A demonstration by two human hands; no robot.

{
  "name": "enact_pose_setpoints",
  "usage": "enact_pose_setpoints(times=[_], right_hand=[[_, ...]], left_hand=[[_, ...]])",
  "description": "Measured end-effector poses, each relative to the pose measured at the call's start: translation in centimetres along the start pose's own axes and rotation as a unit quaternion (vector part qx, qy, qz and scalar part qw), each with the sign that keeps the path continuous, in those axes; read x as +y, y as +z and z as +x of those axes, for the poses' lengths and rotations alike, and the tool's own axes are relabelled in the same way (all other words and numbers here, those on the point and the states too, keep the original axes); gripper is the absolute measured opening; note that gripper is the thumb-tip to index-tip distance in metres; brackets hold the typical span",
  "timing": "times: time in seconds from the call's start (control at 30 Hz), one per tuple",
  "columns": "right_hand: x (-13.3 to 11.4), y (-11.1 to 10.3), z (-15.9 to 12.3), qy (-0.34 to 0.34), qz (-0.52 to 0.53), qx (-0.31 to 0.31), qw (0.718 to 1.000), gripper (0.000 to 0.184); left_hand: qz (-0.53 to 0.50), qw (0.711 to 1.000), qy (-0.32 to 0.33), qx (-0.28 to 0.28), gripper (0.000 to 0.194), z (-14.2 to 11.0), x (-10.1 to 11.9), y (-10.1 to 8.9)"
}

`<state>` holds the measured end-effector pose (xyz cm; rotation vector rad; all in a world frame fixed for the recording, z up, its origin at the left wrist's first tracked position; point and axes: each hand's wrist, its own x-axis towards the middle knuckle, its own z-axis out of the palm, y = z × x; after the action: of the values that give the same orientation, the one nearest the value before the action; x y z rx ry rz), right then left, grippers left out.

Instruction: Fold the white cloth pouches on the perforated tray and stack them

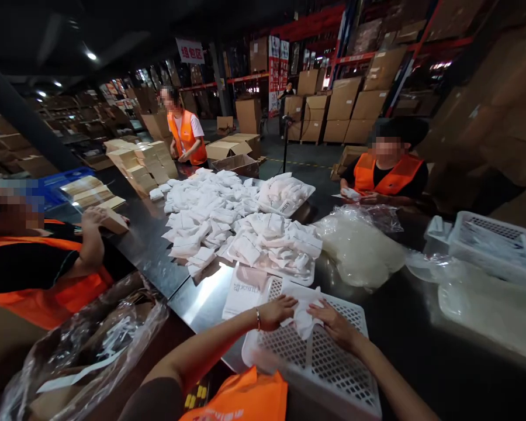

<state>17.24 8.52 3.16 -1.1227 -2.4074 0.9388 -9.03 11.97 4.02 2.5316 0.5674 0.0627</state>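
A crumpled white pouch [305, 313] lies over an upturned white plastic basket [309, 368] with a mesh bottom. At the pouch's left edge is my left hand [277, 313], its fingers stretched out flat and touching the material; a bracelet circles that wrist. My right hand [336, 324] grips the pouch's right side with bent fingers, the thumb partly hidden. Flat white printed bags [242, 292] lie left of the basket. Just beyond, filled white packets [272, 240] are heaped on a tray.
A larger packet heap [210, 199] covers the table's middle. Clear plastic bags [362, 245] and another white basket [499, 245] are on the right. A lined carton [92, 351] stands lower left. Co-workers in orange vests are left, behind and right. Small cartons [142, 164] are stacked at the back.
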Motion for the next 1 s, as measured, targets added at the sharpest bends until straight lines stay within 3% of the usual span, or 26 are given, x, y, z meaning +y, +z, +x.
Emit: enact_pose_setpoints(times=[0.1, 0.23, 0.3, 0.37, 0.47, 0.6, 0.73, 1.0], right_hand=[[0.8, 1.9, -0.9, 0.015, -0.014, -0.028, 0.999, 0.046], [1.5, 2.8, -1.7, 0.035, -0.007, 0.000, 0.999, 0.046], [1.6, 3.4, -2.4, 0.047, 0.014, 0.069, 0.996, 0.044], [1.4, 4.5, -3.2, 0.059, 0.039, 0.178, 0.981, 0.042], [0.4, 7.0, -3.9, 0.068, 0.041, 0.345, 0.935, 0.039], [-1.5, 9.9, -3.4, 0.134, 0.030, 0.460, 0.877, 0.053], [-2.5, 10.5, -2.7, 0.229, 0.046, 0.487, 0.842, 0.059], [-2.7, 9.2, -2.2, 0.307, 0.029, 0.500, 0.809, 0.064]], left_hand=[[0.004, 1.000, 0.005, -0.027, 0.031, -0.3, -0.1, 2.2], [-0.094, 0.994, 0.017, 0.055, 0.027, -0.5, -0.2, 2.5], [-0.146, 0.983, 0.009, 0.113, 0.029, -0.9, -0.2, 2.4], [-0.173, 0.969, -0.025, 0.174, 0.026, -1.5, 0.1, 2.9], [-0.198, 0.930, -0.122, 0.284, 0.022, -2.2, 0.7, 4.5], [-0.219, 0.872, -0.231, 0.372, 0.032, -2.3, 1.5, 6.9], [-0.233, 0.847, -0.278, 0.390, 0.038, -1.3, 1.5, 7.5], [-0.218, 0.817, -0.351, 0.403, 0.043, 0.9, 1.3, 6.9]])
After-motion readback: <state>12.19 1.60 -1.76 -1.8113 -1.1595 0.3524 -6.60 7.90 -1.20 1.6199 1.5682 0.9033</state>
